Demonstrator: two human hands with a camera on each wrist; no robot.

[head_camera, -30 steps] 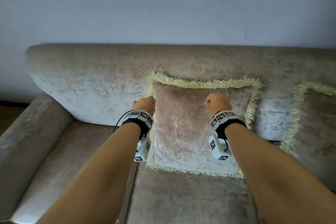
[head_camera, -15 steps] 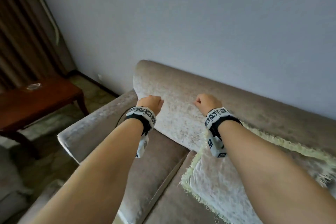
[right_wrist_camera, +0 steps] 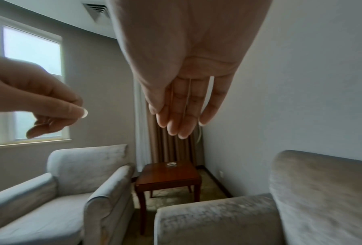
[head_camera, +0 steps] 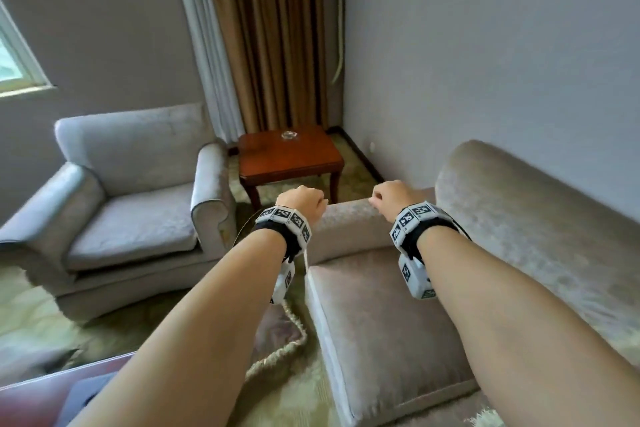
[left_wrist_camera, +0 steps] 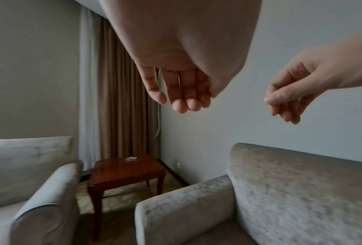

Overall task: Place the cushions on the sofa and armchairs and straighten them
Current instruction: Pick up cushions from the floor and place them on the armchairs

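Note:
Both hands hang in the air above the left end of the beige sofa point(head_camera: 381, 315), holding nothing. My left hand point(head_camera: 302, 202) is over the gap beside the sofa's armrest point(head_camera: 349, 222), its fingers point(left_wrist_camera: 182, 99) loosely curled. My right hand point(head_camera: 390, 198) hovers above that armrest with its fingers point(right_wrist_camera: 180, 116) nearly straight. A brownish cushion point(head_camera: 280, 329) with cord trim lies on the floor against the sofa's front left corner, partly hidden by my left forearm. The cream fringe point(head_camera: 485, 421) of another cushion shows at the bottom right. The grey armchair point(head_camera: 131, 218) on the left has no cushion.
A dark wooden side table point(head_camera: 289, 156) with a glass ashtray point(head_camera: 288, 134) stands in the corner between armchair and sofa, in front of brown curtains point(head_camera: 277, 38). A dark red surface point(head_camera: 41, 399) fills the bottom left. Patterned carpet covers the floor.
Both hands have come off the fringed cushion propped against the sofa back. The view and hands have swung left to the sofa's left armrest, bringing the armchair and side table into view.

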